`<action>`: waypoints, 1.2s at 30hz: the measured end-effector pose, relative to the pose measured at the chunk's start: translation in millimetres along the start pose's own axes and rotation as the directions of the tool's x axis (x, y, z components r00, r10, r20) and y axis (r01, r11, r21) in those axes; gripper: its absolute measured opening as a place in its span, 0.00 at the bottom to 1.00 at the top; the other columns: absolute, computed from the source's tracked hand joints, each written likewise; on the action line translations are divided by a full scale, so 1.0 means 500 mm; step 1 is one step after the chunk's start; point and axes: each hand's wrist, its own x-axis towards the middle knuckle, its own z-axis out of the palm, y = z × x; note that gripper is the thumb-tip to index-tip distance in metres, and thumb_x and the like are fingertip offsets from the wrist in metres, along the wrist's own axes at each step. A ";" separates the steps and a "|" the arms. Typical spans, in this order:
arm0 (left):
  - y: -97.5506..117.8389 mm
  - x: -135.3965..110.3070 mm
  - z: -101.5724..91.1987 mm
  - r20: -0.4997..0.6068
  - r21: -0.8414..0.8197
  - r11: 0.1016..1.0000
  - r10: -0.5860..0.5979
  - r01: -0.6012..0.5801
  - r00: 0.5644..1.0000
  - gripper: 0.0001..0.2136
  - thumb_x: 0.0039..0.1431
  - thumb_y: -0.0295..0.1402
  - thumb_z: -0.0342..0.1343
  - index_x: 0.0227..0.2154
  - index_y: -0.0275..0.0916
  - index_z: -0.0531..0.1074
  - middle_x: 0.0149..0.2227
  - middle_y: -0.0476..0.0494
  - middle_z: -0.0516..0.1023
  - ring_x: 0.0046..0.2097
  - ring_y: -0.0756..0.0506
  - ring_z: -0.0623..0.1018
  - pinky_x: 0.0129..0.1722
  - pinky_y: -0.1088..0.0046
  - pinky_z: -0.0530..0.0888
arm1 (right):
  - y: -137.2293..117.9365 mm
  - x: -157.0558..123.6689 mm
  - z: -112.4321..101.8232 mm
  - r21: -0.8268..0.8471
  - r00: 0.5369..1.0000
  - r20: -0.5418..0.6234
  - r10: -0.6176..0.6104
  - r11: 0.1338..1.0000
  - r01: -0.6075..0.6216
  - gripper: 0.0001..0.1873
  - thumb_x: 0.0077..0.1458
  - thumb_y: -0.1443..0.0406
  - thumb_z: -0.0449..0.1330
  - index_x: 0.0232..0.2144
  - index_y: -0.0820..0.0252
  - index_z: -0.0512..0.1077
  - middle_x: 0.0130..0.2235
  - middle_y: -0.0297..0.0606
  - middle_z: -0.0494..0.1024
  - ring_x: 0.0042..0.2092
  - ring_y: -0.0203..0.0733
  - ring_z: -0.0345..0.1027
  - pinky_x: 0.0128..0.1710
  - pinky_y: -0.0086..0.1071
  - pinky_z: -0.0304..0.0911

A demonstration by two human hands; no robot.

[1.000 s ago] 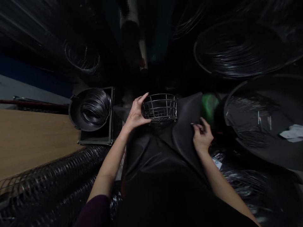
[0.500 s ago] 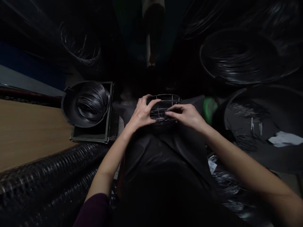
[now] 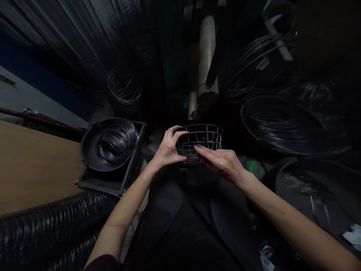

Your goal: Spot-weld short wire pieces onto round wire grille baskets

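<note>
A round basket of thin metal wire [image 3: 208, 131] stands out in front of my lap, its open grid showing dark gaps. My left hand [image 3: 166, 150] grips it at its left side, with fingers over the far part and the thumb along the near lower edge. At the near right side, my right hand [image 3: 225, 162] has its fingers pressed together against the wires. The right thumb is hidden beneath the fingers, and I cannot tell whether a small piece is pinched there.
Left of me, a black tub with a wire coil [image 3: 117, 145] rests on a crate [image 3: 105, 187]. Stacked wire rings [image 3: 56, 214] lie lower left. To the right are a tub of coiled wire [image 3: 276, 120] and one with loose pieces [image 3: 335, 188]. A metal cylinder [image 3: 208, 56] stands ahead.
The view has tilted up, so everything sits lower. The basket is tipped to show more of its grid. My right fingers have moved from inside the basket to its near wires.
</note>
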 end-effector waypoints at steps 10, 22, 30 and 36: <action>-0.007 0.009 0.015 -0.040 -0.029 0.998 0.046 -0.047 0.998 0.38 0.39 0.29 0.71 0.57 0.39 0.64 0.60 0.32 0.60 0.63 0.31 0.64 0.63 0.49 0.67 | 0.007 -0.006 0.001 0.036 0.999 -0.041 0.009 0.999 -0.007 0.14 0.60 0.73 0.58 0.48 0.65 0.77 0.49 0.39 0.80 0.28 0.30 0.72 0.30 0.25 0.68; -0.028 0.029 0.013 -0.062 -0.017 0.996 0.087 -0.088 0.994 0.38 0.40 0.30 0.71 0.57 0.40 0.64 0.61 0.32 0.61 0.64 0.32 0.64 0.63 0.49 0.67 | 0.026 0.011 0.014 0.047 1.000 -0.022 0.022 0.999 -0.021 0.12 0.64 0.70 0.57 0.47 0.60 0.77 0.48 0.36 0.80 0.32 0.31 0.77 0.33 0.22 0.71; -0.048 0.070 -0.001 -0.057 -0.026 0.996 0.084 -0.086 0.995 0.38 0.40 0.31 0.71 0.57 0.39 0.65 0.61 0.32 0.61 0.64 0.31 0.64 0.64 0.49 0.66 | 0.053 0.033 0.031 0.065 0.998 -0.043 0.044 0.997 -0.041 0.13 0.63 0.70 0.58 0.49 0.61 0.76 0.48 0.36 0.79 0.36 0.34 0.79 0.39 0.23 0.74; -0.051 0.080 -0.005 -0.061 -0.023 0.994 0.102 -0.103 0.993 0.35 0.41 0.33 0.71 0.55 0.38 0.66 0.59 0.32 0.64 0.62 0.33 0.67 0.62 0.51 0.67 | 0.057 0.037 0.033 0.122 0.993 -0.012 0.114 0.986 -0.111 0.14 0.64 0.68 0.57 0.49 0.60 0.77 0.48 0.36 0.79 0.41 0.35 0.79 0.42 0.24 0.75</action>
